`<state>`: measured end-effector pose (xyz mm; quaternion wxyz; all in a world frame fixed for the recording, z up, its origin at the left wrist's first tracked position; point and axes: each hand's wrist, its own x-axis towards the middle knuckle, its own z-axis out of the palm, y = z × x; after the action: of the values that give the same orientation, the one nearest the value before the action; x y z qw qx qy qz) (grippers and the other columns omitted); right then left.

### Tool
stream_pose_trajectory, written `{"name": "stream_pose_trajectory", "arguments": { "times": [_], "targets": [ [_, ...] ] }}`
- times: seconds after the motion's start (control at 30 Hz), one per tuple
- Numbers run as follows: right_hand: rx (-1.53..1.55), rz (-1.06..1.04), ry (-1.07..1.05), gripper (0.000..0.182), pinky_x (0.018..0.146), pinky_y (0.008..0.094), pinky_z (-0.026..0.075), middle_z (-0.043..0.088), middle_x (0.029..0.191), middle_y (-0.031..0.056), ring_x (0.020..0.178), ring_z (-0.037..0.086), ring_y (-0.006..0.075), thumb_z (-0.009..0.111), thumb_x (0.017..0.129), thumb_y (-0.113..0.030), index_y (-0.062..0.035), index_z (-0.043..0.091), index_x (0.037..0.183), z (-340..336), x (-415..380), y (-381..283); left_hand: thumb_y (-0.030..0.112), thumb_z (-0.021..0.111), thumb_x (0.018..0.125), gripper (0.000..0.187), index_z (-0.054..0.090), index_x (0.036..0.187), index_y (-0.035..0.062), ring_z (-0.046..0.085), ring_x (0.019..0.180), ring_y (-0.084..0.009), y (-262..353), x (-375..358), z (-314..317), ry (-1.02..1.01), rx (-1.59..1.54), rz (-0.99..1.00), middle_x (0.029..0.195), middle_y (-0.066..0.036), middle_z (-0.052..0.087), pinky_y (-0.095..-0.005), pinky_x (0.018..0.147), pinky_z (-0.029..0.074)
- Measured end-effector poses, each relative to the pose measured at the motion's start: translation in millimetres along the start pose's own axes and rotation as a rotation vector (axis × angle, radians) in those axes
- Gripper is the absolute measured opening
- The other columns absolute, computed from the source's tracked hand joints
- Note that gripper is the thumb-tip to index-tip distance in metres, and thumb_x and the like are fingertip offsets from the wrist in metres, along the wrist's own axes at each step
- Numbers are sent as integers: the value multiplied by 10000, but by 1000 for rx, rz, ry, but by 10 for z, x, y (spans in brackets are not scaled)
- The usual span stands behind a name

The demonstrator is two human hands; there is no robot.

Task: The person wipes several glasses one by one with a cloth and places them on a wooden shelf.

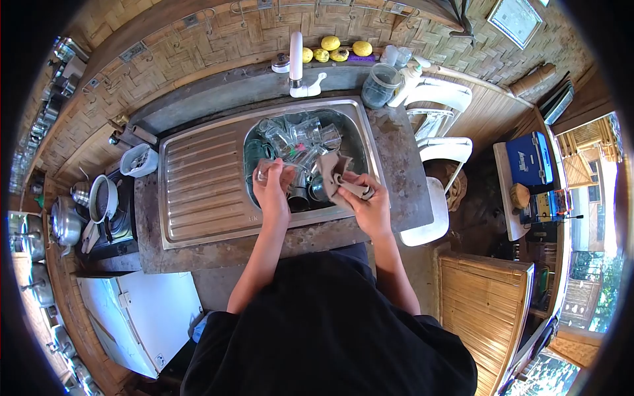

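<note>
**Two hands at a sink of glasses**

My left hand (272,191) is closed around one clear drinking glass (269,173) over the front edge of the stainless steel sink basin (360,142). My right hand (371,206) grips one crumpled beige cloth (335,173), just right of it. Beneath lie many clear glasses (298,135), too jumbled to count.

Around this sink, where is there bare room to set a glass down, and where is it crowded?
The ribbed drainboard, between the plastic tub and the basin, lies bare. The stone counter strip right of the basin is bare too. The basin is packed with glasses; the left hand holds one, the right hand a cloth.
</note>
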<state>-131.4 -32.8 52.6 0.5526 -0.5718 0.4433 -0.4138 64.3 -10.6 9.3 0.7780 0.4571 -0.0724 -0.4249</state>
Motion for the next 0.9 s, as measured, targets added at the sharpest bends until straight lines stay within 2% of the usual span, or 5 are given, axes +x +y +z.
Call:
{"name": "stream_pose_trajectory", "arguments": {
  "times": [0.17, 0.3, 0.53, 0.8, 0.9],
  "targets": [
    [140, -198, 79, 156, 992, 383, 489, 718, 1114, 147, 1299, 584, 305, 744, 863, 42, -4, 605, 916, 79, 13, -11, 221, 731, 938, 368, 541, 1190, 31, 716, 864, -178, -79, -46, -81, -101, -118, -162, 1014, -68, 670, -334, 759, 599],
    [-164, -493, -194, 241, 1134, 492, 343, 624, 1228, 224, 1433, 414, 452, 734, 784, 84, -36, 586, 932, 259, -97, 80, 279, 701, 960, 362, 550, 1169, 25, 717, 890, -211, -68, -150, 4, -153, -121, -432, 1015, -93, 678, -354, 749, 595],
    [430, -136, -38, 782, 1142, 382, 346, 469, 1434, 126, 1378, 424, 223, 783, 879, -76, -34, 270, 1468, 542, -288, 94, 272, 680, 978, 319, 620, 1113, -10, 703, 955, -220, -21, -448, 283, -99, -63, -209, 1056, -111, 698, -345, 830, 576],
    [993, 546, 84, 467, 1017, 408, 507, 666, 1257, 96, 1132, 660, 237, 692, 966, -284, -52, 555, 1347, 369, -172, 261, 254, 643, 1016, 305, 595, 1179, 1, 705, 1039, -232, -94, -595, 273, -104, -32, -83, 1111, -135, 691, -338, 907, 584],
    [1030, 602, 84, 458, 997, 466, 515, 674, 1269, 96, 1151, 657, 265, 653, 980, -358, -80, 576, 1335, 322, -203, 340, 257, 656, 1008, 306, 591, 1152, -5, 702, 1064, -245, 26, -550, 176, -84, -44, -37, 1096, -127, 689, -346, 941, 590]
  ]
}}
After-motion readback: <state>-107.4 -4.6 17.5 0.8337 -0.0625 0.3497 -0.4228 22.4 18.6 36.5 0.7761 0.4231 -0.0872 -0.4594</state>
